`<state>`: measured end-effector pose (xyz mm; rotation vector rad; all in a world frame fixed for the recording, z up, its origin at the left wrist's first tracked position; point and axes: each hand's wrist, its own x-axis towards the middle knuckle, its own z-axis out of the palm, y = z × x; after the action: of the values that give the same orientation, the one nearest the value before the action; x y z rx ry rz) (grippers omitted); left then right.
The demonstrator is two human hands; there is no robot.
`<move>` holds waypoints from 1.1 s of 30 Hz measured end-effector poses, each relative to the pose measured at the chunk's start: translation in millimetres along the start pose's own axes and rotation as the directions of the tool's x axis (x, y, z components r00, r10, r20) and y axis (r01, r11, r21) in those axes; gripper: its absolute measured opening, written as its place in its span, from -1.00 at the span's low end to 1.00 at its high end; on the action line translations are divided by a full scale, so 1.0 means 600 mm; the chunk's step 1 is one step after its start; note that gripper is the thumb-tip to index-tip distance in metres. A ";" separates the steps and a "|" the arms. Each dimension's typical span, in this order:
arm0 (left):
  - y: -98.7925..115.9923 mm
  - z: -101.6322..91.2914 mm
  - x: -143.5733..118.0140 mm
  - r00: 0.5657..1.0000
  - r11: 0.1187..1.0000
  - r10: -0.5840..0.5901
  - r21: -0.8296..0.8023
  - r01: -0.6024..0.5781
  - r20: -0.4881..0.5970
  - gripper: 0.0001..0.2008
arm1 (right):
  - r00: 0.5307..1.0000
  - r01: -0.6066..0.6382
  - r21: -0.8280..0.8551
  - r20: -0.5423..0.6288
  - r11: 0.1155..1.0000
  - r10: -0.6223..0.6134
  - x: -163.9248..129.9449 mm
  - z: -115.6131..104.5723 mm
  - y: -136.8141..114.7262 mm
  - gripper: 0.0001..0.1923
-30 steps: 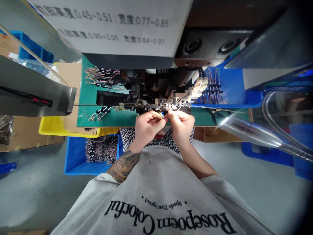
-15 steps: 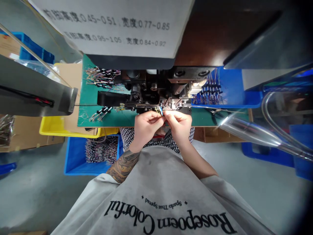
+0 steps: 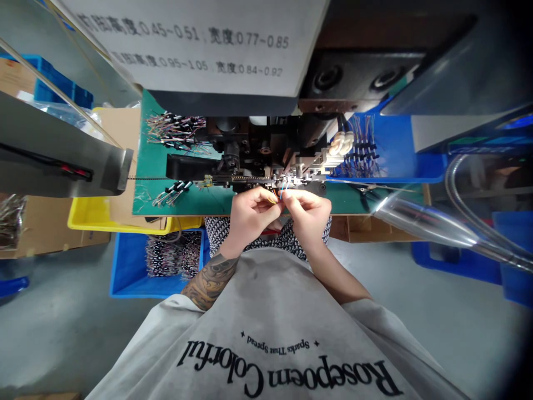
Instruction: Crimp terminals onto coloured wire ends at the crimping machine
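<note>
My left hand [image 3: 252,216] is closed in a pinch on thin wires, with a yellow-orange wire [image 3: 273,199] showing at its fingertips. Close beside it, my right hand [image 3: 310,218] pinches a blue wire [image 3: 282,190] whose end points up toward the crimping machine [image 3: 262,150]. Both sets of fingertips almost meet just in front of the machine's tooling. A strip of small metal terminals [image 3: 245,178] runs in from the left. The fingers hide most of the wires, and I cannot tell whether the wire end touches the tooling.
Wire bundles with black and white sleeves [image 3: 177,130] lie on the green tabletop [image 3: 156,161]. More hang over a blue bin [image 3: 395,150] at right. A yellow tray [image 3: 91,216], a lower blue bin [image 3: 129,278] and a clear-headed lamp or nozzle [image 3: 425,225] flank the work.
Both hands have shifted slightly right. The blue wire has moved right, and the yellow wires are drawn in nearer the left fingers. On the machine's right, a block with two bolts now shows.
</note>
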<state>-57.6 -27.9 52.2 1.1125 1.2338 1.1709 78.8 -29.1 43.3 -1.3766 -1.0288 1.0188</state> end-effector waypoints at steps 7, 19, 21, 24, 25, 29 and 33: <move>-0.002 0.002 0.003 1.000 1.000 -0.007 -0.019 0.006 -0.020 -0.76 | 1.000 -0.018 0.032 -0.005 0.999 0.018 0.001 0.004 0.002 -0.75; -0.001 0.004 0.002 1.000 0.999 -0.020 -0.026 0.019 -0.011 -0.77 | 0.999 -0.038 0.054 0.017 0.998 0.037 0.018 0.008 -0.008 -0.61; -0.002 0.002 0.003 1.000 0.999 -0.026 -0.022 0.026 -0.009 -0.78 | 0.999 -0.038 0.068 0.010 0.997 0.037 0.018 0.009 -0.005 -0.63; -0.003 0.000 0.003 1.000 1.000 -0.026 -0.006 0.026 -0.016 -0.77 | 0.999 -0.043 0.102 0.008 0.994 0.042 0.016 0.009 -0.002 -0.68; -0.003 -0.001 0.003 0.999 1.000 -0.027 -0.005 0.027 -0.020 -0.77 | 0.999 -0.046 0.115 0.012 0.992 0.045 0.015 0.009 -0.001 -0.70; 0.000 -0.001 0.001 0.999 0.999 -0.043 0.008 0.043 -0.024 -0.78 | 0.998 -0.036 0.100 0.059 0.994 0.031 0.009 0.007 -0.002 -0.76; 0.002 0.000 -0.001 0.999 0.999 -0.036 0.000 0.036 -0.023 -0.75 | 0.999 0.003 0.057 0.049 0.998 -0.006 0.005 0.006 -0.005 -0.78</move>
<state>-57.8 -28.3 53.3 1.0757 1.2667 1.1590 76.2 -24.9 45.9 -1.3081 -1.0305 1.0757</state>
